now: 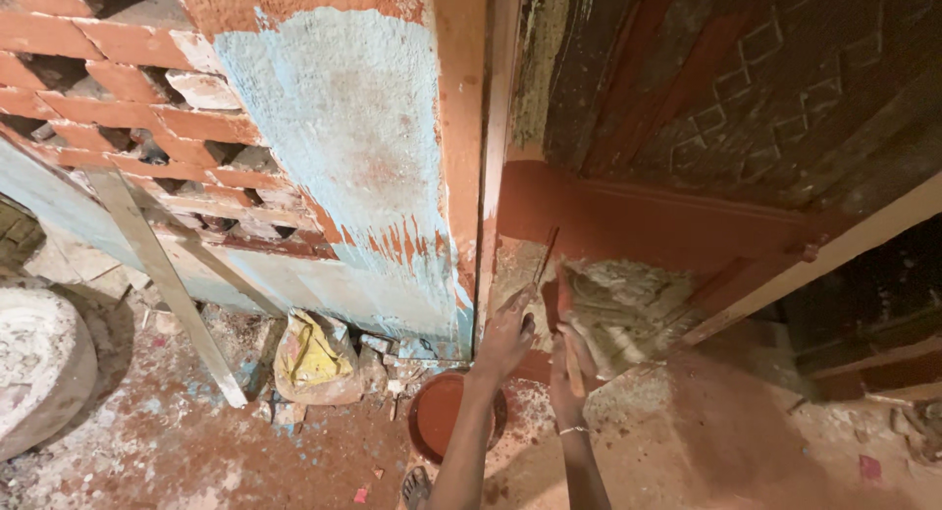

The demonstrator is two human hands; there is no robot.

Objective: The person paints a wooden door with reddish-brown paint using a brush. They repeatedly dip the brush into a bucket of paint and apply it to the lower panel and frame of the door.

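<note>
Hands work low against the base of a wall beside a doorway. The left hand (505, 335) reaches up to the wall's bottom edge with its fingers curled around a thin stick-like handle (546, 257), likely a brush, which slants up against the red-brown painted band (628, 215). The right hand (567, 368) sits just beside the left one, closed around a second handle; it holds a flat tool (579, 309) pressed to a rough grey patch of plaster (623, 309) on the lower wall. The tool's exact shape is hard to tell, since the patch and the hand blur together. A thin bangle (573, 430) circles the right wrist.

Below the left forearm a round bowl (442, 412) of red-brown paint stands on the floor (706, 441), close to the wall's corner. A toe of the person's foot (416, 487) shows beside it. To the left, a yellow and white bag (314, 358) slumps against the wall among rubble, and a pale wooden plank (167, 284) leans on the blue and orange wall (343, 127). Above the plank an open brick lattice (128, 107) fills the wall. A dusty round stone object (39, 368) lies at the far left. The dark wooden door (746, 88) with carved diamond patterns stands on the right.
</note>
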